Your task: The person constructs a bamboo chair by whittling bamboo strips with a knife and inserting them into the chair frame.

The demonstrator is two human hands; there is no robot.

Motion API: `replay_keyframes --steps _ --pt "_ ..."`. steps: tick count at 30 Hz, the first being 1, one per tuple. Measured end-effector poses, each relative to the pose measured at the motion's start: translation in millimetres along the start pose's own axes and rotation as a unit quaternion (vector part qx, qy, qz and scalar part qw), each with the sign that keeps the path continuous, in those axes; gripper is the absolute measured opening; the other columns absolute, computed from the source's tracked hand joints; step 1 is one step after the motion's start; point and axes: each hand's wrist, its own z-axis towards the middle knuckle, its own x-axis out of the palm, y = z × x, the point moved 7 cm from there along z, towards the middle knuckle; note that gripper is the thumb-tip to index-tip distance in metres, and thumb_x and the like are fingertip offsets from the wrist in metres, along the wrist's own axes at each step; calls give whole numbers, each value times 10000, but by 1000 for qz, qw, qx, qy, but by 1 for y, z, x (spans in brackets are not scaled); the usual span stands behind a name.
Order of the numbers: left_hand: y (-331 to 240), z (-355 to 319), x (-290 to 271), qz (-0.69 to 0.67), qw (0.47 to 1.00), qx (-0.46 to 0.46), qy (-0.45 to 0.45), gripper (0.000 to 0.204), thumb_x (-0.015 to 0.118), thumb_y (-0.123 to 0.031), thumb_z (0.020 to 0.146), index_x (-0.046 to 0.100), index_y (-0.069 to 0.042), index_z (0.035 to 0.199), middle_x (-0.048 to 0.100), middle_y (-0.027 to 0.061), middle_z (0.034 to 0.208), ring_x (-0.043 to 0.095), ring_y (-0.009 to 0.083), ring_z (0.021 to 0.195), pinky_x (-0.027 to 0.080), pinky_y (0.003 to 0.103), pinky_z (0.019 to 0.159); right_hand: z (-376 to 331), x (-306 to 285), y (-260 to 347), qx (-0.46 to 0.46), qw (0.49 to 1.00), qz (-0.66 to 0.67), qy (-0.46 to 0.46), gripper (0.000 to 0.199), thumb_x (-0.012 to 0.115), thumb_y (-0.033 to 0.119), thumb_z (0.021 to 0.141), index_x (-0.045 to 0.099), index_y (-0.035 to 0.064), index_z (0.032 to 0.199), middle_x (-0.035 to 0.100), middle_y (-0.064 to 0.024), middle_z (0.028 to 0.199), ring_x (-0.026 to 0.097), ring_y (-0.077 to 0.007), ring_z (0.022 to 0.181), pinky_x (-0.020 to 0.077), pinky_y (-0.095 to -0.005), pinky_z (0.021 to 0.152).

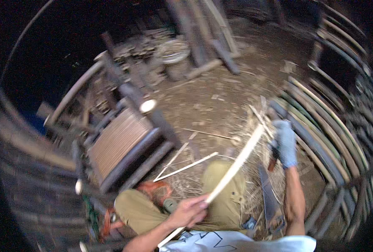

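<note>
A long pale strip of split wood or bamboo (232, 172) slants from my lap toward the far right. My bare left hand (189, 211) is closed around its lower part, over my thighs. The strip's far end comes close to my right hand (284, 145), which wears a light blue glove. Motion blurs that hand; its fingers look curled round a dark tool with a reddish-brown end (272, 163), whose kind I cannot make out. Beside my right leg lies a long, tapered grey blade (269, 195), like a handsaw's.
To the left stands a low slatted stool or bench (121, 140). Bent pale strips (186, 168) and shavings (253, 201) litter the ground before me. Stacked poles (321, 134) rise at the right. Farther off are a round container (173, 56) and leaning boards (199, 29). Orange material (155, 190) lies by my left knee.
</note>
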Motion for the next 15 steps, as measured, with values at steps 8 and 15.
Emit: replay_keyframes --steps 8,15 --pt "-86 41 18 -140 957 129 218 529 456 -285 1029 330 -58 1490 663 141 961 695 220 724 505 234 438 -35 13 -18 298 901 310 56 122 646 215 914 564 127 896 476 34 640 460 -63 445 408 -229 396" --pt "-249 3 -160 -233 846 475 -65 339 484 -250 1025 546 5 1239 690 122 942 699 200 827 574 240 629 -35 95 26 328 903 218 172 200 636 259 948 574 102 1054 415 36 565 424 -105 387 412 -288 364"
